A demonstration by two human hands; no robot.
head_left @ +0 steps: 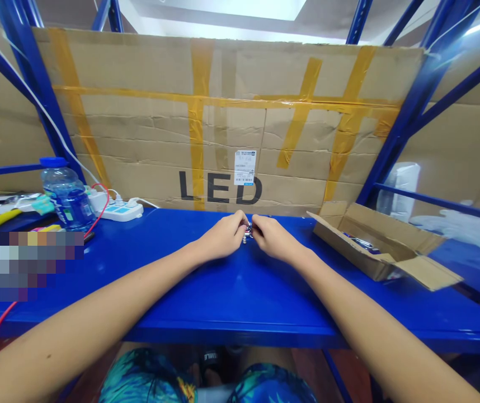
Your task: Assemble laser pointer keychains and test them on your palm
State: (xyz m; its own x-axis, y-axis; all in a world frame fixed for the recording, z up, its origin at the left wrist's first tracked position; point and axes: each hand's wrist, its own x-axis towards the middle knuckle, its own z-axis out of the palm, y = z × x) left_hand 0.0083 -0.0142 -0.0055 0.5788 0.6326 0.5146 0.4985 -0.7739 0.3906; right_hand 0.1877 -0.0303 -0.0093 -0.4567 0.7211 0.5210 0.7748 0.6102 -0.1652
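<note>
Both hands meet near the back middle of the blue table [240,296]. My left hand [224,235] is closed, its thumb and fingers pinched on the left side of a small shiny metal piece [247,232]. From the other side my right hand [272,236] is closed with bent fingers on the same piece. Silvery bits and a touch of red show between the fingertips. Most of the piece is covered by the fingers, and its kind cannot be made out.
To the right stands an open cardboard box [366,246] with a few small items inside. At left are a blue-capped bottle [69,196], a white power strip [120,210] and a red cable [3,324]. A tall taped cardboard sheet [151,145] closes off the back.
</note>
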